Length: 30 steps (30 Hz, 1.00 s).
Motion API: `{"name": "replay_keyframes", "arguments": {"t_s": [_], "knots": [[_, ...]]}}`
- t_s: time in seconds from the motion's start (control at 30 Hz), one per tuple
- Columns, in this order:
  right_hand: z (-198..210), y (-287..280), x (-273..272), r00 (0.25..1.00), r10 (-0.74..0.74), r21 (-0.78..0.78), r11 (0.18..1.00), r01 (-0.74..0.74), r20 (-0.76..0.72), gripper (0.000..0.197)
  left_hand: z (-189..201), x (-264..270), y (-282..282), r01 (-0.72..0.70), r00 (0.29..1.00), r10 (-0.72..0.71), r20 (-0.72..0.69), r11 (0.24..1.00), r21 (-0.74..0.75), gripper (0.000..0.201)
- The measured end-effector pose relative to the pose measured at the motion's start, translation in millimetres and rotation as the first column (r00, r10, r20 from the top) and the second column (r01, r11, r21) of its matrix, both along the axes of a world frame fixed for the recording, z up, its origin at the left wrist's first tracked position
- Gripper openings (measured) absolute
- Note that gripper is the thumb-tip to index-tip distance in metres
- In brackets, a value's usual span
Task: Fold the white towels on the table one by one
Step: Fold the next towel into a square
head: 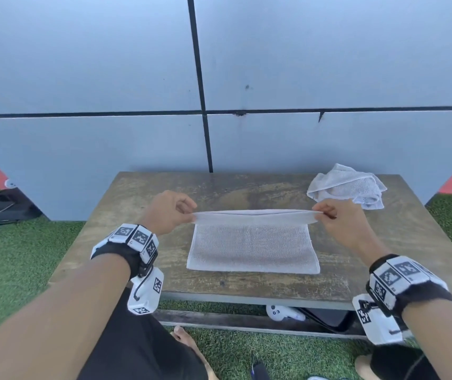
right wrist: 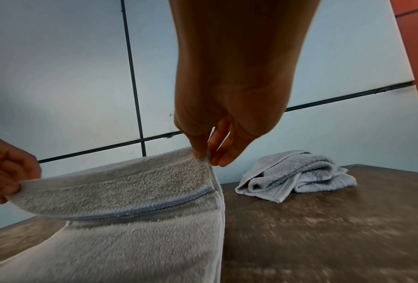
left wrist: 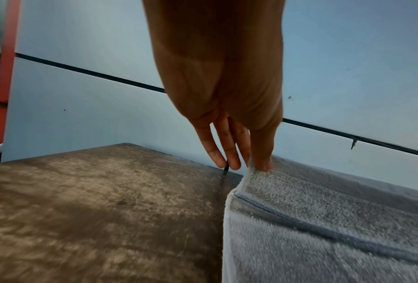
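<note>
Pinching the far corners of the towel point(head: 252, 248) with my left hand point(head: 168, 211) and right hand point(head: 338, 219), I lift its edge off the surface point(head: 126, 204); soft, light cloth, best gripped at corners.

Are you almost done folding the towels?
Not yet. No finished towel shows anywhere. In hand: the left hand and right hand pinch the far corners of the flat towel, lifting that edge over for a fold. Left: the crumpled towel at the table's far right corner.
</note>
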State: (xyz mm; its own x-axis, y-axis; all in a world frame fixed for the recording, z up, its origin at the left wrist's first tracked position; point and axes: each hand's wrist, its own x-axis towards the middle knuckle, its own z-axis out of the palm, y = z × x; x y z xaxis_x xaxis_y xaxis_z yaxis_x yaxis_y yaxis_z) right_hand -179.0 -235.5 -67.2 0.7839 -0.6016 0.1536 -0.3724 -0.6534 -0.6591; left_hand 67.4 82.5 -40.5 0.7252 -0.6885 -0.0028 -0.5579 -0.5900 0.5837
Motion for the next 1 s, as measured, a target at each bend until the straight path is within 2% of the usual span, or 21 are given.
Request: {"name": "replay_keyframes", "arguments": {"t_s": [0.13,0.3,0.4,0.57,0.77,1.0], "knots": [[-3,5,-9,0.999,-0.011,-0.017,1.0,0.011,-0.044,0.015,-2,-7,4,0.022,1.0,-0.021,-0.009,0.999,0.026,0.003],[-14,9,-14,0.998,-0.043,0.03,0.999,0.045,-0.04,0.011,-11,-16,8,0.002,1.0,-0.002,-0.001,0.998,0.066,0.01],[-26,17,-19,0.991,-0.009,0.017,1.0,0.012,-0.136,0.016,-26,-25,12,0.02,1.0,-0.023,0.018,0.988,0.152,0.011],[-53,34,-36,0.947,0.048,0.069,0.997,-0.027,-0.317,0.019,-58,-40,23,0.065,0.998,-0.057,-0.036,0.956,0.287,0.011],[-63,38,-42,0.952,0.017,0.036,0.999,-0.007,-0.305,0.024,-70,-48,24,0.05,0.999,-0.048,-0.015,0.956,0.287,0.023],[-69,37,-43,0.952,0.01,0.003,1.0,-0.009,-0.305,0.024,-77,-49,24,0.014,1.0,-0.016,0.003,0.949,0.315,0.019]]}}
